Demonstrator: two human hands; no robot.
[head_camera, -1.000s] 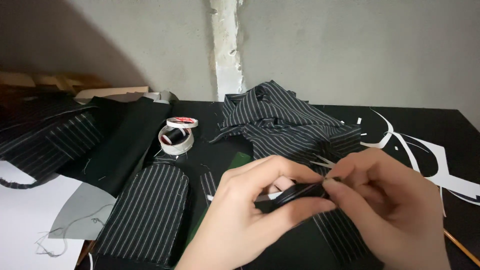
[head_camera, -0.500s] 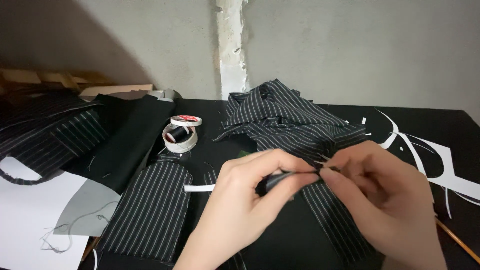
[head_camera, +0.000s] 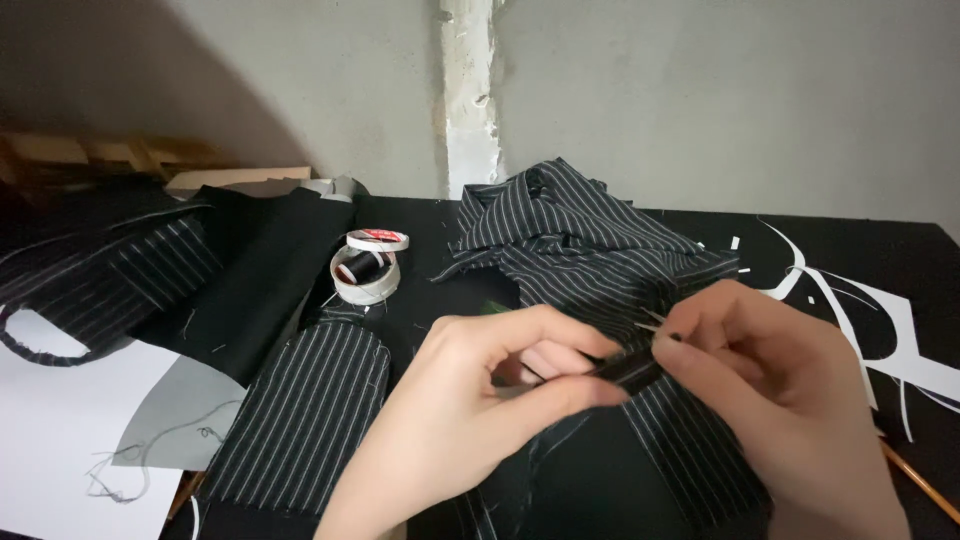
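My left hand (head_camera: 490, 400) pinches a narrow strip of black pinstriped fabric (head_camera: 628, 372) between thumb and forefinger. My right hand (head_camera: 780, 385) grips the same strip from the right side, and a thin pale pin or needle (head_camera: 650, 320) sticks out just above its fingertips. The strip runs down toward me over the black tabletop. Behind the hands lies a crumpled heap of the same striped cloth (head_camera: 570, 235).
A flat striped fabric piece with a rounded top (head_camera: 305, 410) lies to the left. Two tape rolls and a black thread spool (head_camera: 367, 268) sit behind it. Folded dark cloth (head_camera: 120, 265), white paper (head_camera: 50, 440), white paper scraps (head_camera: 880, 320) and a wooden stick (head_camera: 915, 478) surround the spot.
The hands have drawn closer together on the strip. A white strip seen by my left hand half a second ago is now out of sight.
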